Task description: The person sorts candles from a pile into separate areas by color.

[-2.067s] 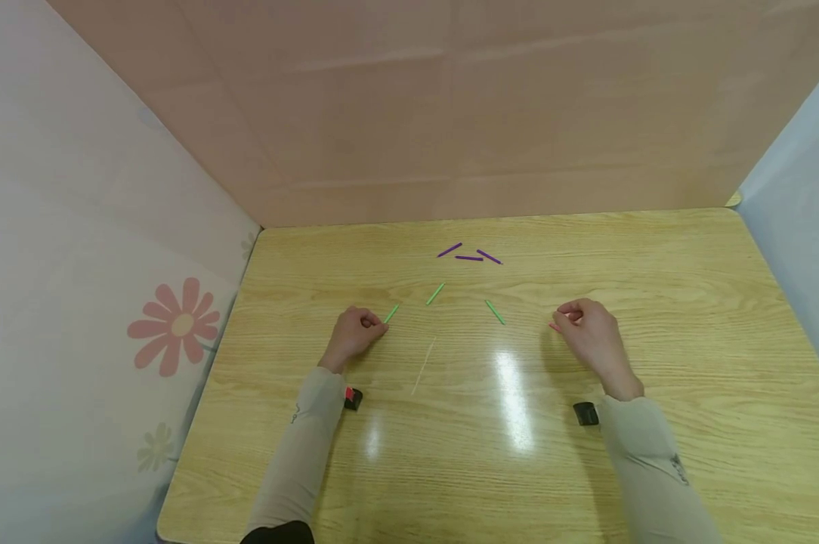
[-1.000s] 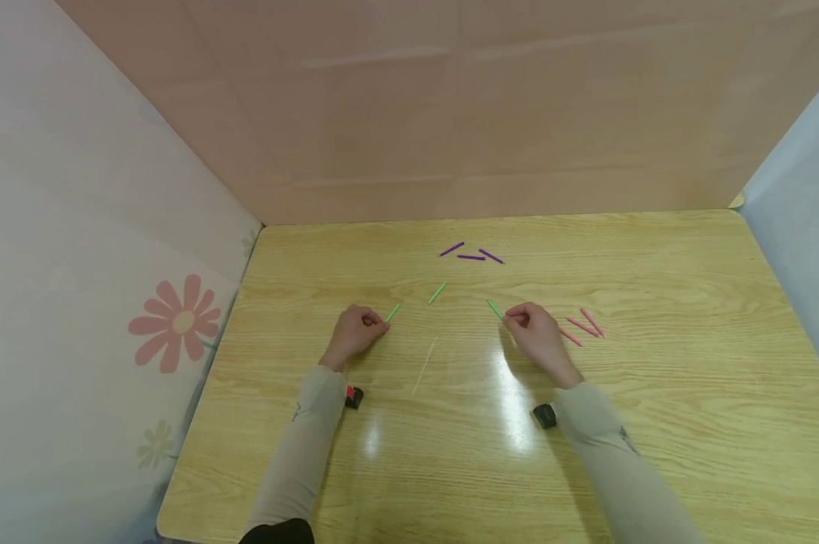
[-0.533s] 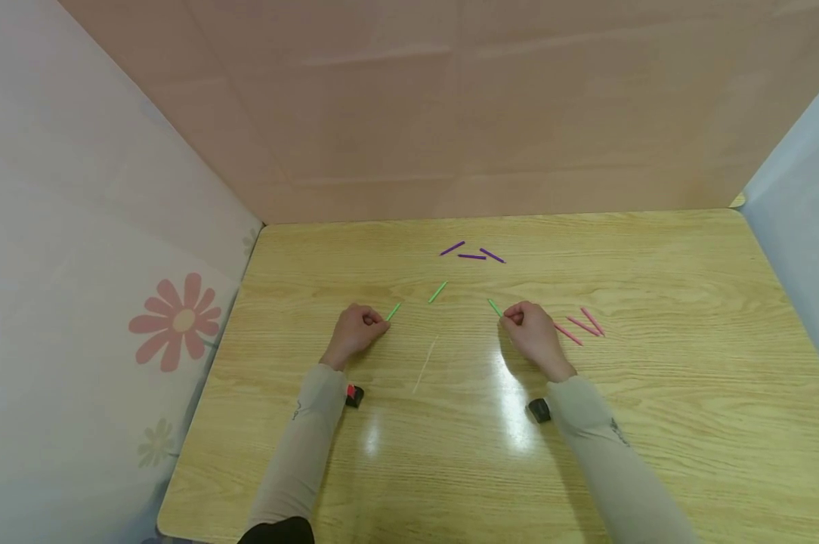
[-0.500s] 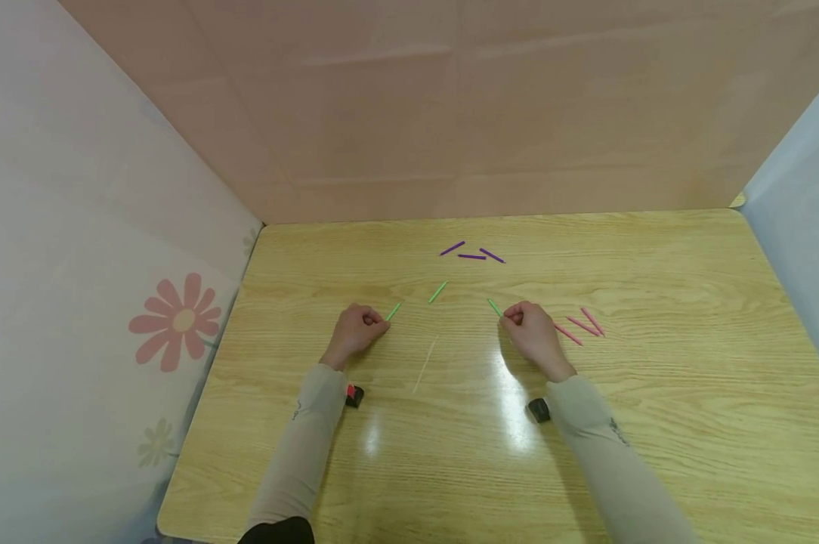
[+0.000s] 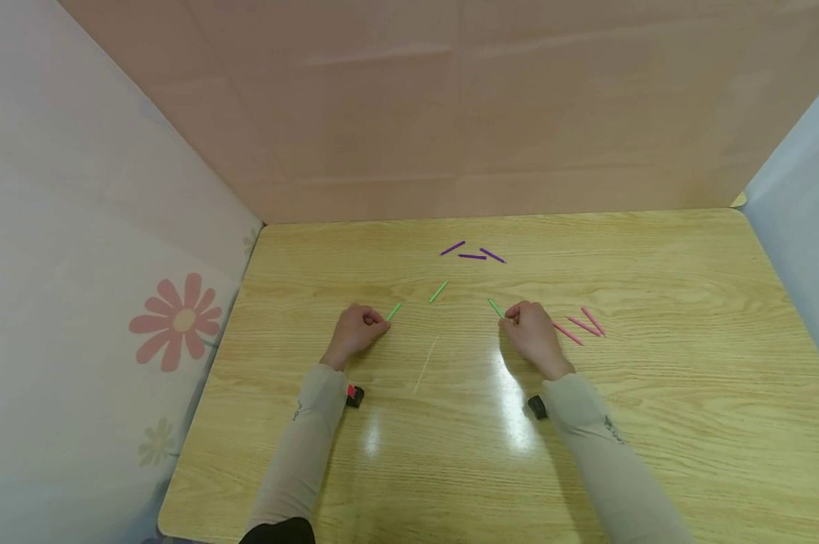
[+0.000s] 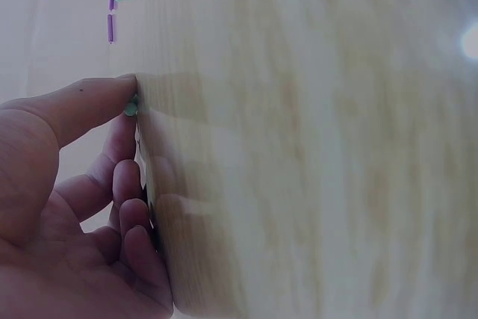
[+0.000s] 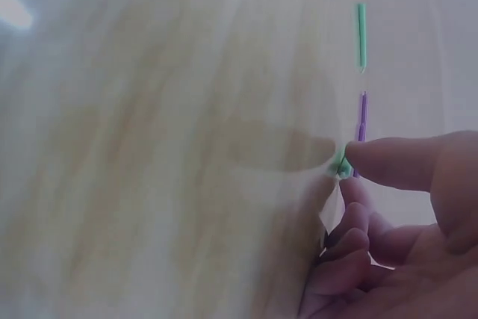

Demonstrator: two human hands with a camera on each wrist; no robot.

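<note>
My left hand (image 5: 356, 332) pinches the near end of a thin green stick (image 5: 394, 310) between thumb and forefinger. In the left wrist view, the round end of that green stick (image 6: 131, 107) shows between the fingertips, close to the tabletop. My right hand (image 5: 535, 336) pinches the near end of another green stick (image 5: 495, 307), which points away to the left. The right wrist view shows this green stick's end (image 7: 343, 172) at thumb and forefinger. A third green stick (image 5: 438, 292) lies between the hands, farther back. Three pink sticks (image 5: 584, 326) lie just right of my right hand.
Three purple sticks (image 5: 472, 257) lie near the back of the wooden table (image 5: 688, 453). A tan panel (image 5: 450, 113) stands along the back edge, and a flower-patterned wall (image 5: 97, 227) is at the left. A thin pale line (image 5: 425, 365) marks the table between the arms.
My right hand has let go of a pink stick and moved left to the right-hand green stick, uncovering the pink sticks. My left hand has stayed on its green stick.
</note>
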